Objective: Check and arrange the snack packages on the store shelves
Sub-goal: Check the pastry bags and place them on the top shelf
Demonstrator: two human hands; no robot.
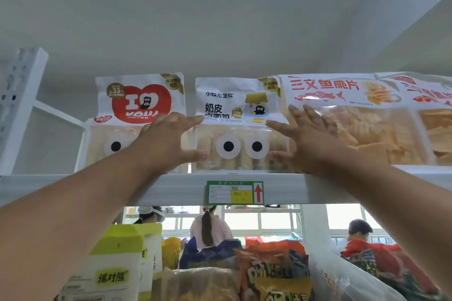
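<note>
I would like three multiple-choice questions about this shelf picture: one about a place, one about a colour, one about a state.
1. Where is the bread pack with two eyes?
A. top shelf, between the heart pack and the chips bag
B. lower shelf
C. on the floor

2. What colour is the heart on the heart pack?
A. blue
B. red
C. green

3. How are the hands?
A. both at the bread pack's sides
B. both hanging idle
C. one holds a pen

Answers: 1 A, chips bag on its right. 2 B, the heart is red. 3 A, left hand and right hand flank it.
</note>
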